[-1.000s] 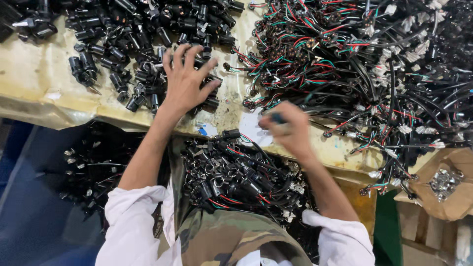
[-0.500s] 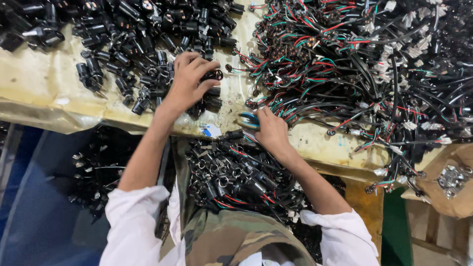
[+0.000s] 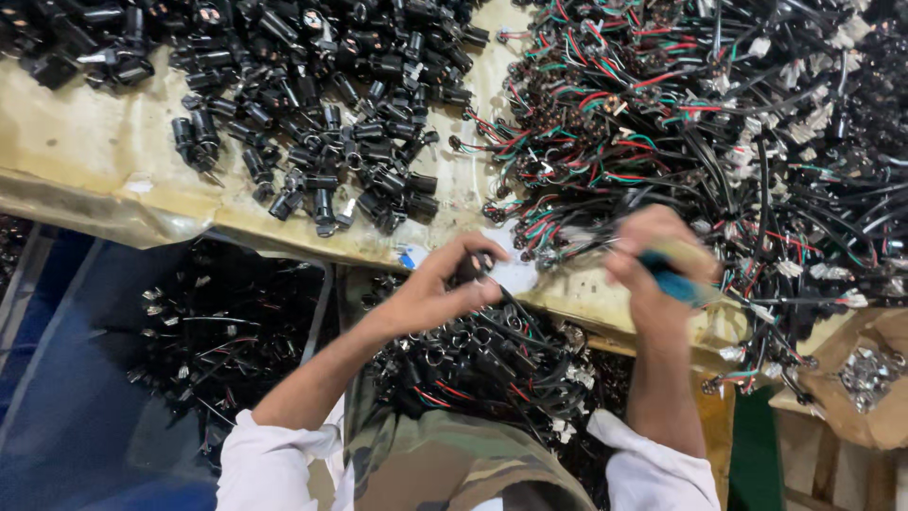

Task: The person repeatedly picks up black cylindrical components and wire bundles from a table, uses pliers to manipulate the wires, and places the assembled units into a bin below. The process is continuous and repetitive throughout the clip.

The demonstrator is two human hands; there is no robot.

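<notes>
Yellowed bench — left hand pinches a small black part; right hand (blurred) grips a teal-handled tool.

Small black cylindrical part pinched upright; blurred teal-handled tool gripped.

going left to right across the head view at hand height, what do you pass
blue bin → left hand holding a small black part → right hand with a blue-handled tool → cardboard box of metal pieces

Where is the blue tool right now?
In the head view, the blue-handled tool is in the right hand, right of centre, at the table's front edge beside the pile of coloured wires.
</notes>
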